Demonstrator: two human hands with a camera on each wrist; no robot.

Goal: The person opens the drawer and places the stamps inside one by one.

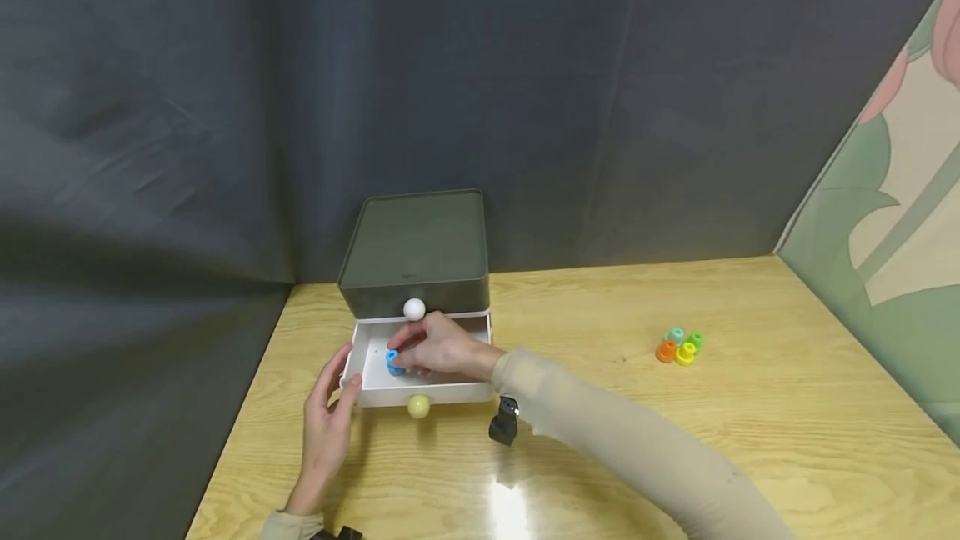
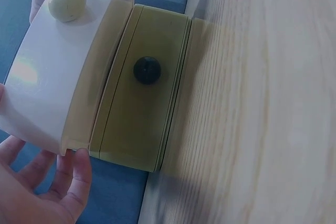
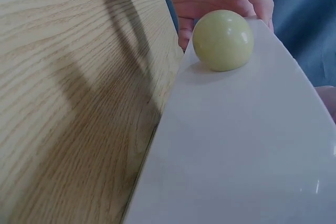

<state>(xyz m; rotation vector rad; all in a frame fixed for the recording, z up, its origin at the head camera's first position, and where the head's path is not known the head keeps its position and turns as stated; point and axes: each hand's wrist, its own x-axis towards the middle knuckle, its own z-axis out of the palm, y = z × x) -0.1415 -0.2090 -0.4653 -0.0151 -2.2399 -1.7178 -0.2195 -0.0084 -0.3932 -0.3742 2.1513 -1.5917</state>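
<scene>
A white drawer (image 1: 450, 392) with a pale yellow round knob (image 1: 418, 407) stands pulled out of a small dark grey cabinet (image 1: 423, 236). My left hand (image 1: 327, 423) holds its left front corner, thumb at the front and fingers along the side; the left wrist view shows those fingers (image 2: 79, 182) at the drawer's edge. Reaching in over the drawer, my right hand (image 1: 442, 347) pinches a small blue stepped peg (image 1: 393, 367) between thumb and fingers, low over the drawer floor near its left side. The right wrist view shows the drawer front but not the peg.
Orange (image 1: 666, 351), yellow (image 1: 686, 354), green (image 1: 696, 342) and teal pegs (image 1: 676, 335) stand grouped on the wooden table to the right. A drawer above has a white knob (image 1: 414, 309); one below has a dark knob (image 2: 147, 70). Dark curtain (image 1: 525, 107) hangs behind.
</scene>
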